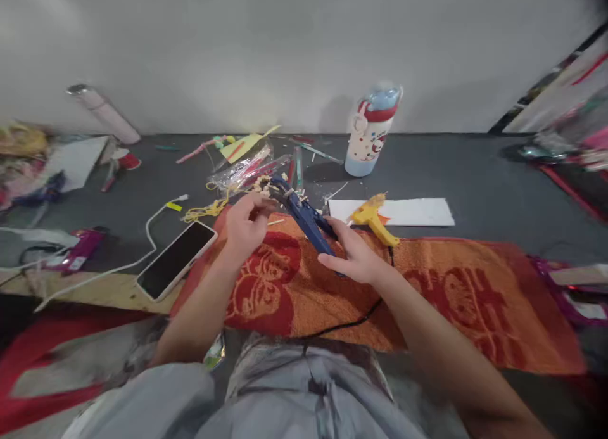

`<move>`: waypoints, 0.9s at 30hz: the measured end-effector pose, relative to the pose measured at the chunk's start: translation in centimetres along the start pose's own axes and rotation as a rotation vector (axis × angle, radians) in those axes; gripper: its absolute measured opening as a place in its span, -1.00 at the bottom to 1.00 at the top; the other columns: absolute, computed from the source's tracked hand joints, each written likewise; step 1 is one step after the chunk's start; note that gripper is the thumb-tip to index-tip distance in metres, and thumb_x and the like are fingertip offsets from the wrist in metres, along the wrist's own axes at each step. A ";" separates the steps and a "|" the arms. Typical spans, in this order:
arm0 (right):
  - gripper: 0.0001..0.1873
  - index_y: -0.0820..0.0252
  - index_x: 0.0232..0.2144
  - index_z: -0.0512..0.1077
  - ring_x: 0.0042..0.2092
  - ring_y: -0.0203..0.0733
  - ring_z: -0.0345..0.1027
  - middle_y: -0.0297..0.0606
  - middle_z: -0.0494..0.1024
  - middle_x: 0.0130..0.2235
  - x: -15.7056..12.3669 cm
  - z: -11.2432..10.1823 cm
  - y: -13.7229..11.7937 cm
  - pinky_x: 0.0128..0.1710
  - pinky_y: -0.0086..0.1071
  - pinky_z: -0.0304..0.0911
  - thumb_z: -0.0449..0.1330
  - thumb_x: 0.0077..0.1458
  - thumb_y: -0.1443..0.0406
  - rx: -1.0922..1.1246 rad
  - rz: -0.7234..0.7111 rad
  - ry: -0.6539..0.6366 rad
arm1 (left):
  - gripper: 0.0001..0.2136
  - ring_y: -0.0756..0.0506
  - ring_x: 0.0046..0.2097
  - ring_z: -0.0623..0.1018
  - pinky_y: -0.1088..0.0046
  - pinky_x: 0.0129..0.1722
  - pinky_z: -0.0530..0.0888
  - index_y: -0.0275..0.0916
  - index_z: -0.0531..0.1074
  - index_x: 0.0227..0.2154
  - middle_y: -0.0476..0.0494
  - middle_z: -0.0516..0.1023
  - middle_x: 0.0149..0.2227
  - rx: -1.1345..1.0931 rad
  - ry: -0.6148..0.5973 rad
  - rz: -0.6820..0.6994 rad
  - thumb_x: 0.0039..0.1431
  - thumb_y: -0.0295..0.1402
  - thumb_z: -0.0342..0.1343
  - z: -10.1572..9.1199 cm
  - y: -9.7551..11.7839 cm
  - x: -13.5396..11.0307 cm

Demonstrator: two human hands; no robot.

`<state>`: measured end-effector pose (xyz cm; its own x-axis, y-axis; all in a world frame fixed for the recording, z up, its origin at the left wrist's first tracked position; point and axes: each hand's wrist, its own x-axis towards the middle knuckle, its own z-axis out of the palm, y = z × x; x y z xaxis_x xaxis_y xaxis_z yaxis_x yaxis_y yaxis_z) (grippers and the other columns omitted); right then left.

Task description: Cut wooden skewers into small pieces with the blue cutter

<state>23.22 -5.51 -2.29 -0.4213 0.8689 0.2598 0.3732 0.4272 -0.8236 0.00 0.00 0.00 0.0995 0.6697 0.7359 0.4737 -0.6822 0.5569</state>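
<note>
My right hand [354, 252] is wrapped round a long dark blue tool [308, 220] with two arms, like pliers; its exact kind is unclear. The tool slants up and left over the orange and red towel [451, 287]. Beside the tool's far end is my left hand [247, 222], its fingers curled together; what they hold, if anything, is hidden. Small cream-coloured pieces [262, 184] show just beyond those fingertips. A yellow glue gun [373, 217] lies right of the tool, partly on a white strip [422, 212].
A white cartoon bottle [370, 135] stands behind. Clear plastic wrap [244, 173], yellow yarn [209, 209] and thin sticks clutter the middle back. A phone [175, 261] and a white cable [149, 230] lie left. A pink flask [107, 113] leans by the wall. A black cord [351, 325] crosses the towel.
</note>
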 end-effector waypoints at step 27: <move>-0.20 0.33 0.17 0.07 0.12 0.19 0.21 0.17 0.30 0.12 0.1 -0.4 0.8 0.08 0.05 0.15 0.10 0.05 -0.06 -0.170 -0.032 0.012 | -0.97 0.03 -0.47 0.44 0.54 -0.48 0.37 -0.27 0.40 -0.48 -0.04 0.48 -0.50 -0.094 -0.105 -0.281 -0.01 -0.43 0.08 0.4 0.1 0.1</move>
<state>23.79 -4.97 -2.76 -0.4254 0.8569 0.2911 0.4950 0.4896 -0.7178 0.44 0.08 -0.05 0.0687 0.8590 0.5073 0.4129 -0.4874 0.7694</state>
